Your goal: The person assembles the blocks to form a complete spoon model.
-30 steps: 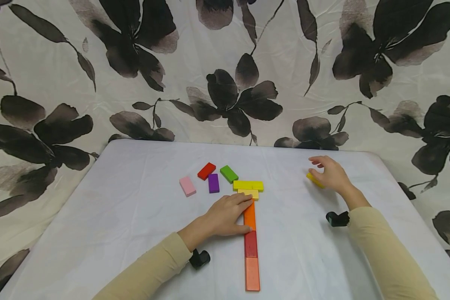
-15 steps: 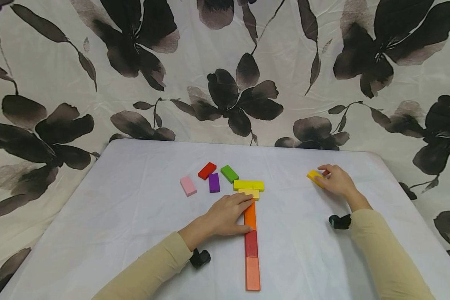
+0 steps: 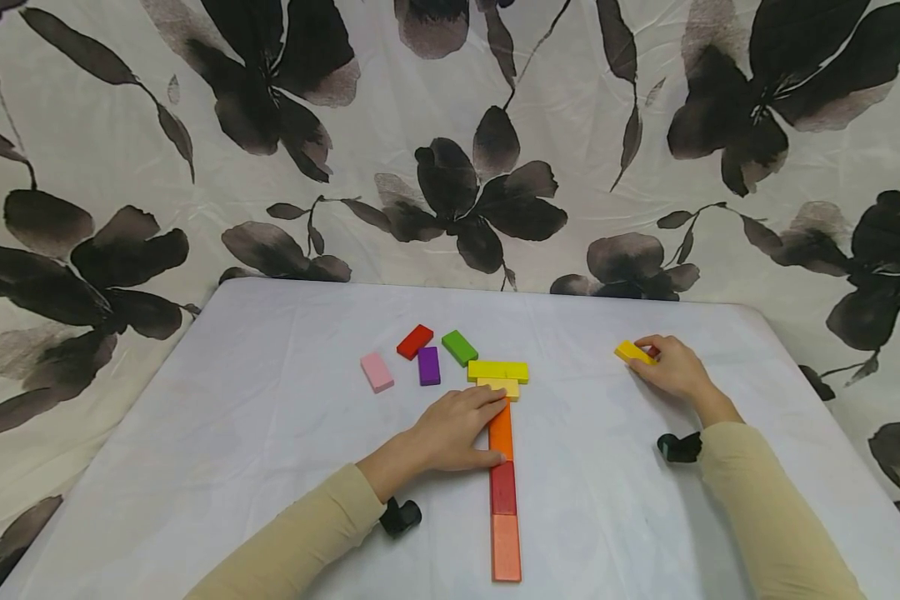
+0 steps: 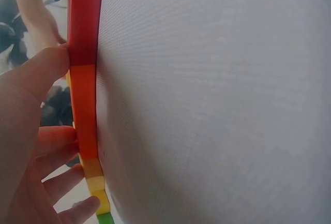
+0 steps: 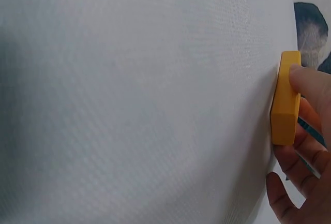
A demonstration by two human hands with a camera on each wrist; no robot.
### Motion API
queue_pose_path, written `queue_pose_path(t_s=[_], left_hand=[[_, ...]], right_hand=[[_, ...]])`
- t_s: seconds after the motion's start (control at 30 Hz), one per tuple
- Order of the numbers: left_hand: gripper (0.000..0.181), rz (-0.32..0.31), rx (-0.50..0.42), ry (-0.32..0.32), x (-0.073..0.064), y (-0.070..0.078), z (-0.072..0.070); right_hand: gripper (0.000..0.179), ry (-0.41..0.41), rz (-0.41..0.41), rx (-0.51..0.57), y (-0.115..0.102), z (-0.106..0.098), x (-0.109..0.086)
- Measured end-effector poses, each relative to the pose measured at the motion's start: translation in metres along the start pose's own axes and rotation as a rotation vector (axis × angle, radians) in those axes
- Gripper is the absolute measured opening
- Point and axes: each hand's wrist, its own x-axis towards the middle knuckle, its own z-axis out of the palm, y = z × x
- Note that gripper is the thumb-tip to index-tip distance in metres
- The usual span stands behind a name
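Right of frame, yellow block: (image 3: pixel 633 352) well apart from the other blocks, over the white table; (image 3: pixel 285 450) whether its underside touches the cloth, cannot tell.
Right hand: (image 3: pixel 673 367) pinches the yellow block at the end nearer the palm; thumb on one face, fingertips against the opposite side; the far end, toward the left, sticks out free.
Left hand: (image 3: pixel 450 429) centre of frame; fingers loosely bent, laid on the column rather than wrapped round it; thumb at the joint of the orange block (image 3: pixel 501 437) and the dark red block. (image 3: pixel 503 490)
Column: salmon block (image 3: pixel 506 548) lowest in frame, then dark red, then orange; pale yellow block (image 3: pixel 504 386) and yellow-green bar (image 3: pixel 498 372) crosswise at its upper end.
Loose blocks: upper centre of frame; pink, (image 3: pixel 377 372) bright red, (image 3: pixel 415 342) purple (image 3: pixel 429 367) and green; (image 3: pixel 461 348) green just beside the bar's left end.
Handling of yellow block: judged light, stiff and hard to damage; smooth painted faces may slip a little; best held across its narrow width, thumb opposite fingers, near the middle to limit twisting.
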Motion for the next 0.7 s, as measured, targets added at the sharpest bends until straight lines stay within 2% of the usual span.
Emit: queue_pose_path(t_s=[0.53,0.7], left_hand=[[0.073,-0.005,-0.002,-0.003,0.000,0.001,0.000],[0.073,0.001,0.000,0.001,0.000,0.001,0.000]], right_hand=[[0.046,0.035,0.004,0.005,-0.005,0.001,-0.001],[0.046,0.068,-0.030,0.005,-0.014,-0.002,0.002]])
